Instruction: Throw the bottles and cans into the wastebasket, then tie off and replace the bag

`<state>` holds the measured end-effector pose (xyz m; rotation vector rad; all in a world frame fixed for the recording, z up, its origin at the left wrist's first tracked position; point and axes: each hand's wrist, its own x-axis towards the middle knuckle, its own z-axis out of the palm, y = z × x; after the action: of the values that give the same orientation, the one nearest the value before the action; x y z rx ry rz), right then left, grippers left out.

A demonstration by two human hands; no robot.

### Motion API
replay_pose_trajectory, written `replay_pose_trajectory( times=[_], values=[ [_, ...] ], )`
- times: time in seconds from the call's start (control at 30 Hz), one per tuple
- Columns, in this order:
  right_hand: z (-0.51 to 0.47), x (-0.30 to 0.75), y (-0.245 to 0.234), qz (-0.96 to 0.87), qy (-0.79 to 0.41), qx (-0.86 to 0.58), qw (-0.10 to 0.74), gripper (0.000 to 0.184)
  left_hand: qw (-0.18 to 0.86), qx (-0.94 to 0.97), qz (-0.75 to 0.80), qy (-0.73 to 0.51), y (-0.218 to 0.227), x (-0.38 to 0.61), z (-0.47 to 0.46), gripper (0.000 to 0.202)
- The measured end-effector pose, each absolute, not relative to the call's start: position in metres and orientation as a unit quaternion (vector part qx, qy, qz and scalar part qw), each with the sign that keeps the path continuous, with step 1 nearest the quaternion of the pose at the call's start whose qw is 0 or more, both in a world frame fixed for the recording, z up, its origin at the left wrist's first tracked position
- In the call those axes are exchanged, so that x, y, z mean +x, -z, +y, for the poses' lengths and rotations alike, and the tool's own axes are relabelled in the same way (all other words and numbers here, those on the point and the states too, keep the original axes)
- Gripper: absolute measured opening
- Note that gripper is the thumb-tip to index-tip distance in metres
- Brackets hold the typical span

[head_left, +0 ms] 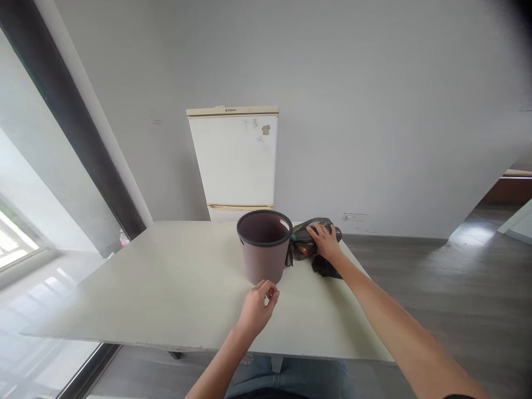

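Note:
A mauve trash bin with a dark rim and handle holes stands upright on the pale table. To its right lies a filled, semi-see-through black plastic bag, gathered by a teal tie near the bin. My right hand grips the top of this bag, its fingers curved over it; the contents are not clear. A dark crumpled thing lies below that hand, partly hidden by it. In front of the bin's base, my left hand is loosely curled, thumb and fingers slightly apart, with nothing visible in it.
The pale table extends far to the left; its right edge runs close beside the bag. A white fridge stands behind the table against the grey wall. Grey floor shows at the right, and a window at the left.

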<state>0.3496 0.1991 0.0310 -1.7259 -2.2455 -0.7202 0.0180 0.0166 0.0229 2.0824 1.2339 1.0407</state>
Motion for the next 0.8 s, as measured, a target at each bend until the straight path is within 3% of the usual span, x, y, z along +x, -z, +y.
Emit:
replay_pose_trajectory(
  times=[0.23,0.43,0.57,0.7,0.8],
  values=[
    [0.193,0.363,-0.031,-0.705,0.253,-0.658,0.078,0.078,0.223,0.773,0.479,-0.352,0.012,0.001,0.031,0.020],
    [0.191,0.367,-0.034,-0.712,0.213,-0.666,0.058,0.097,0.181,0.850,0.416,-0.266,0.015,0.002,0.023,0.015],
    [0.179,0.371,-0.043,-0.733,0.201,-0.645,0.075,0.099,0.150,0.869,0.405,-0.243,0.016,0.001,0.023,0.016],
    [0.153,0.377,-0.045,-0.749,0.214,-0.610,0.144,0.087,0.139,0.876,0.398,-0.235,0.020,0.000,0.023,0.016],
    [0.129,0.380,-0.034,-0.694,0.184,-0.645,0.263,0.060,0.131,0.881,0.394,-0.229,0.021,0.001,0.023,0.016]
  ],
)
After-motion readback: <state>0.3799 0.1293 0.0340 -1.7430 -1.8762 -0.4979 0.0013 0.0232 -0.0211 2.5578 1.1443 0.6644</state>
